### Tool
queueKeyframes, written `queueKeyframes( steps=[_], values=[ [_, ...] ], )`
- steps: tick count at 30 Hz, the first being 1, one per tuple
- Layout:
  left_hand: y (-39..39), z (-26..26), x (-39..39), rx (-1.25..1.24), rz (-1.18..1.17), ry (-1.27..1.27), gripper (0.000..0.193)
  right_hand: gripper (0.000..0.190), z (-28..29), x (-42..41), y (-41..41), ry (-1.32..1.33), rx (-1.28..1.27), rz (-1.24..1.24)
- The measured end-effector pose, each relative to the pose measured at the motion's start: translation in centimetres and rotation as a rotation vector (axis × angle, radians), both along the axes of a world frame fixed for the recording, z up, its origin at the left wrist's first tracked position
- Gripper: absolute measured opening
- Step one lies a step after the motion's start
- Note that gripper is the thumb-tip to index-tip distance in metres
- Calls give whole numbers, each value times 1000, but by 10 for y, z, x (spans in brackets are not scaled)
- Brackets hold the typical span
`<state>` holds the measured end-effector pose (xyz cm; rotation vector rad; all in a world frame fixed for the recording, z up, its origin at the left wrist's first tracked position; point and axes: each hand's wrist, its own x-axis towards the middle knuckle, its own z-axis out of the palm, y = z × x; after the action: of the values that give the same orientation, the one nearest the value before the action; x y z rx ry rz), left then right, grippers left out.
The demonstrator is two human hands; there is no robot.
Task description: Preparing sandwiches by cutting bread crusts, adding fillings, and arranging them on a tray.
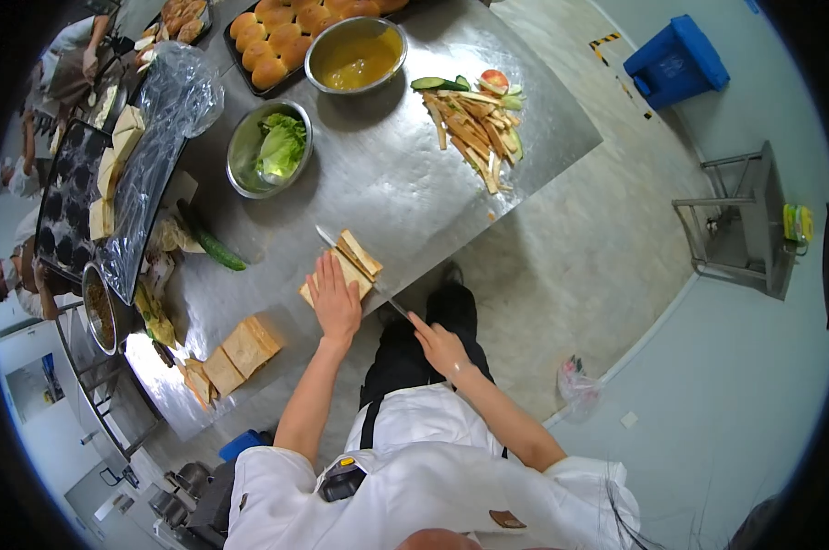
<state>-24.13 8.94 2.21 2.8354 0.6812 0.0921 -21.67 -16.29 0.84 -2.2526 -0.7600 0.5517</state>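
My left hand (pixel 337 297) lies flat with fingers outstretched on a stack of bread slices (pixel 361 283) near the front edge of the steel table. In my right hand (pixel 442 348) is the handle end of a long bread knife (pixel 391 298). Its blade stands in the bread, and the tip pokes out past the far side. On the blade's far side a cut-off crust strip (pixel 361 253) leans away from the stack. How deep the blade has gone is hard to tell.
Crust trimmings (pixel 473 130) with vegetable ends lie at the table's right. Bowls hold lettuce (pixel 280 148) and yellow liquid (pixel 357 62). Bread slices (pixel 239 357) and a cucumber (pixel 211 240) are at left. Beyond are buns (pixel 277 41), wrapped sandwiches (pixel 115 161) and people (pixel 26 268).
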Motion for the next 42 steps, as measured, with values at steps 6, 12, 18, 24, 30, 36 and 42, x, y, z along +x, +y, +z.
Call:
queueKeyframes(
  steps=[6, 12, 18, 24, 30, 36, 42],
  values=[
    [5, -1, -4, -24, 25, 15, 66, 51, 3, -3, -28, 98, -137, 70],
    [8, 5, -5, -16, -6, -30, 67, 50, 6, 19, -101, -2, -58, 44],
    [12, 6, -25, -260, 380, -381, 58, 44, 18, 90, -53, -95, -31, 66],
    [57, -42, -29, -1322, 1072, -625, 43, 37, 23, 85, -42, 45, 17, 84],
    [100, -27, 63, -838, 358, 20, 46, 40, 39, 58, -75, 275, 35, -63],
    [74, 6, 73, -514, 36, 20, 52, 42, 65, 52, -34, 31, 64, -91],
    [8, -5, 47, -96, -3, -55, 58, 43, 65, 29, 2, 69, 64, -87]
  ],
)
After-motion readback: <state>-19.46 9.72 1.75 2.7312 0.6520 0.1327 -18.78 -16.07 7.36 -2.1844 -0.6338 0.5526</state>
